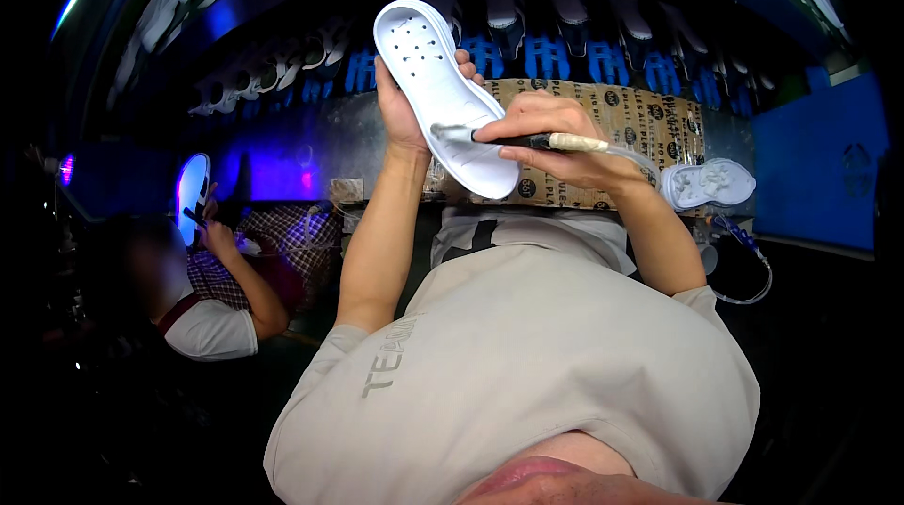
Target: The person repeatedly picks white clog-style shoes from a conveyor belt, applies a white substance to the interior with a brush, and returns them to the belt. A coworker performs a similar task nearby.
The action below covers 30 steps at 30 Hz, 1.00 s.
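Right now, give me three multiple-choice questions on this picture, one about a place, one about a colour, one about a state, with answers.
1. Where does the second white sole lie?
A. on the ledge by the person's right forearm
B. in the person's lap
C. on the floor

2. What colour is the held shoe sole?
A. black
B. white
C. red

3. What does the right hand do?
A. hangs open
B. grips a pen-like tool against the sole
C. rests on the shirt

Answers: A, it sits beside that forearm; B, it is plainly white; B, fingers close on the tool while the left hand holds the sole.
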{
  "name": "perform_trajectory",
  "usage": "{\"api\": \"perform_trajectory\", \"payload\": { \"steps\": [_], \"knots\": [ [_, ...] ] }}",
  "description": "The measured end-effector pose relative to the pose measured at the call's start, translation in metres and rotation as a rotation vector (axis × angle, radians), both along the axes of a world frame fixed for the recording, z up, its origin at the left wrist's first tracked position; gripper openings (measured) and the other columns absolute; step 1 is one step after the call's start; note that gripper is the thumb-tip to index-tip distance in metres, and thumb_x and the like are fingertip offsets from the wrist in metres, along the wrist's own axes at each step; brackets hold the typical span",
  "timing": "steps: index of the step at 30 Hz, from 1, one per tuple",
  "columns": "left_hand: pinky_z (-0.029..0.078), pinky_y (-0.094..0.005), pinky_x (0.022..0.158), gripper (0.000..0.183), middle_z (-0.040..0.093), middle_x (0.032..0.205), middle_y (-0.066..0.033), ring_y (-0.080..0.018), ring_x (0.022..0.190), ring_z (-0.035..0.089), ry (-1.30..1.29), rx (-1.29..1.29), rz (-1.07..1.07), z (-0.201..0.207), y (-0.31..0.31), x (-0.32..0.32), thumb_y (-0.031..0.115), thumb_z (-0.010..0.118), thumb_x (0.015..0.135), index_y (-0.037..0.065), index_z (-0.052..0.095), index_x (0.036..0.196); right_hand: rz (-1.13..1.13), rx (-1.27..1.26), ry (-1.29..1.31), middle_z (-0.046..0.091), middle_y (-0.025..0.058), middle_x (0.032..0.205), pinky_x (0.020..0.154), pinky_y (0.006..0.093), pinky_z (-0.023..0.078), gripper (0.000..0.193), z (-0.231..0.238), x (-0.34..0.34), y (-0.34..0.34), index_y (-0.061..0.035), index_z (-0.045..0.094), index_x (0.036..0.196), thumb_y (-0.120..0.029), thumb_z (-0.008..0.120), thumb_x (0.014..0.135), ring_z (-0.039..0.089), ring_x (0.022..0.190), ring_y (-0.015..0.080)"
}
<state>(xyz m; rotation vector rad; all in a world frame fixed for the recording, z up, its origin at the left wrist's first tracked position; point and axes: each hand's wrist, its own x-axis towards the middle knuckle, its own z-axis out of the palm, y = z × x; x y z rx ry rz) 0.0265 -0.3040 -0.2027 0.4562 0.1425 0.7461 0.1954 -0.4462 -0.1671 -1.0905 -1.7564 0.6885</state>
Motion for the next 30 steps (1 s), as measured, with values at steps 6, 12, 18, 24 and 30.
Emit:
{"api": "perform_trajectory", "payload": {
  "steps": [6, 12, 18, 24, 30],
  "knots": [
    [0.054, -0.0427, 0.086, 0.075, 0.062, 0.107, -0.0174, -0.0260, 0.090, 0.063, -0.068, 0.163, -0.120, 0.028, 0.030, -0.001, 0.069, 0.026, 0.100, 0.010, 0.054, 0.137, 0.403, -0.036, 0.093, 0.075, 0.0033, 0.089, 0.083, 0.0372, 0.049, 0.028, 0.010, 0.007, -0.004, -0.0077, 0.080, 0.109, -0.021, 0.081, 0.085, 0.066, 0.080, 0.0194],
    [0.060, -0.0461, 0.083, 0.087, 0.067, 0.108, -0.0212, -0.0299, 0.091, 0.070, 0.030, 0.307, -0.231, 0.049, 0.059, 0.001, 0.072, 0.015, 0.101, 0.005, 0.054, 0.139, 0.371, -0.040, -0.202, 0.076, 0.0021, 0.095, 0.084, 0.0352, 0.049, 0.025, 0.026, -0.002, -0.001, -0.0154, 0.080, 0.107, -0.022, 0.082, 0.084, 0.066, 0.081, 0.0201],
    [0.064, -0.0382, 0.071, 0.079, 0.071, 0.099, -0.0215, -0.0277, 0.082, 0.075, 0.322, 0.495, -0.295, 0.071, 0.072, 0.018, 0.062, 0.013, 0.106, 0.004, 0.057, 0.137, 0.142, -0.113, -0.251, 0.072, 0.0031, 0.090, 0.079, 0.0362, 0.050, 0.023, 0.027, -0.005, 0.017, -0.0172, 0.080, 0.110, -0.020, 0.080, 0.086, 0.064, 0.081, 0.0199],
    [0.065, -0.0410, 0.069, 0.062, 0.072, 0.106, -0.0229, -0.0300, 0.080, 0.076, 0.653, 0.566, -0.414, 0.083, 0.081, 0.028, 0.054, 0.040, 0.108, 0.000, 0.058, 0.135, 0.099, 0.041, -0.040, 0.069, 0.0024, 0.081, 0.070, 0.0327, 0.046, 0.023, 0.031, -0.003, 0.021, -0.0152, 0.079, 0.110, -0.020, 0.079, 0.087, 0.061, 0.073, 0.0187],
    [0.048, -0.0386, 0.101, 0.076, 0.065, 0.132, -0.0241, -0.0312, 0.120, 0.064, 1.235, 1.139, -0.498, 0.100, 0.080, 0.043, 0.067, 0.039, 0.103, 0.003, 0.068, 0.134, 0.252, -0.001, -0.250, 0.066, 0.0019, 0.084, 0.070, 0.0342, 0.046, 0.026, 0.043, 0.008, 0.020, -0.0180, 0.079, 0.109, -0.012, 0.081, 0.084, 0.058, 0.077, 0.0195]
  ]
}}
